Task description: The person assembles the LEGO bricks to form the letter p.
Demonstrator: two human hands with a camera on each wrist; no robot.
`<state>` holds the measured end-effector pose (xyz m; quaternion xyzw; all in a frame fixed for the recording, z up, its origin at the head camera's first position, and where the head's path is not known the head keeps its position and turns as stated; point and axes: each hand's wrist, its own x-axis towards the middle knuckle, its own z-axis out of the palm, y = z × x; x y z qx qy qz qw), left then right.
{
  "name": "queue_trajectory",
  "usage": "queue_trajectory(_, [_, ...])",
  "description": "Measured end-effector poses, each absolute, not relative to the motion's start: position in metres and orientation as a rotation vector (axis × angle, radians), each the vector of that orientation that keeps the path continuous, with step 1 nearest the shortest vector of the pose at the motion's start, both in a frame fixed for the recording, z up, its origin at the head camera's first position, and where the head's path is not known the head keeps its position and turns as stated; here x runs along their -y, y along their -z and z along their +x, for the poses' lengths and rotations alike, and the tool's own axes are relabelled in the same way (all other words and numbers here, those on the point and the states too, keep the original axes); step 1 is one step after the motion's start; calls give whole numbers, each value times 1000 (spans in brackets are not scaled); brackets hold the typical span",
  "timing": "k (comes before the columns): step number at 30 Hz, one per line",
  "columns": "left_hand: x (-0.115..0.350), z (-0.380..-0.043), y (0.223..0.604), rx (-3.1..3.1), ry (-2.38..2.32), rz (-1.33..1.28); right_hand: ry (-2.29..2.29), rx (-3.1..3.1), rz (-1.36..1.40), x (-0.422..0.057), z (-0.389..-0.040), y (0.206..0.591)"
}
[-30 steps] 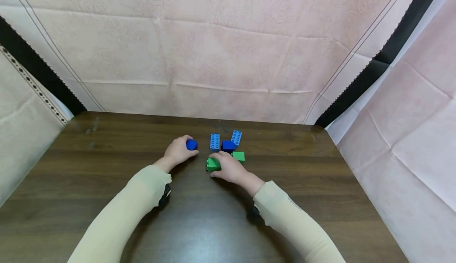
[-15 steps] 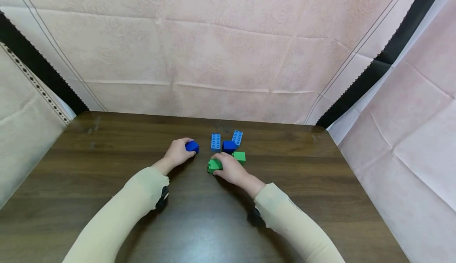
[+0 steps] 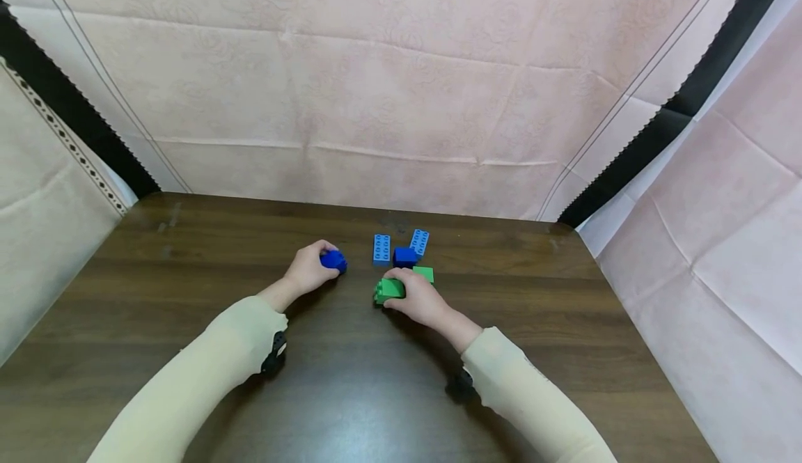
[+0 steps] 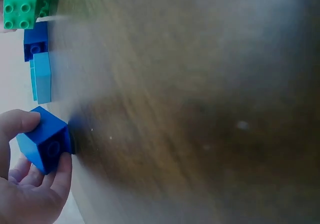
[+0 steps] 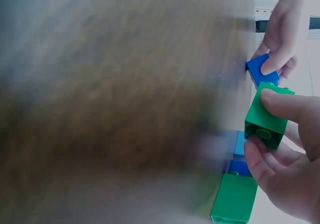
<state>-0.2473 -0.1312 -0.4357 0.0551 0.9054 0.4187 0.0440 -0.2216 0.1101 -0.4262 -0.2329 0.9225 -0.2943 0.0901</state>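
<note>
My left hand (image 3: 307,268) pinches a dark blue toy building brick (image 3: 333,261) between thumb and fingers. In the left wrist view that blue brick (image 4: 45,136) is tilted, its hollow underside partly showing. On the other side, my right hand (image 3: 421,299) grips a green brick (image 3: 390,290), whose studs face left. The right wrist view shows the green brick (image 5: 267,115) with the thumb on one side and fingers below. Behind and beside the right hand stand two light blue bricks (image 3: 381,248), another dark blue brick (image 3: 405,256) and a second green brick (image 3: 424,273), partly hidden by the hand.
The brown wooden table (image 3: 250,351) spreads under both arms. A pale patterned cloth (image 3: 388,101) hangs behind its far edge, with black strips (image 3: 626,163) at the corners. Dark wrist devices (image 3: 273,355) sit under both sleeves.
Both hands keep their bricks and have drawn slightly apart: the left one with the blue brick leftward, the right one with the green brick rightward. The blue brick has turned a little.
</note>
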Motion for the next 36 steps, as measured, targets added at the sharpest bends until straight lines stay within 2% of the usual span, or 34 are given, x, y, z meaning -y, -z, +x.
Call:
queue_trajectory(21, [128, -218, 437, -2602, -1384, 319, 1124, -2738, -620, -141, -204, 410])
queue_trajectory(36, [113, -212, 439, -2526, -1425, 397, 1190, -2695, -613, -159, -193, 414])
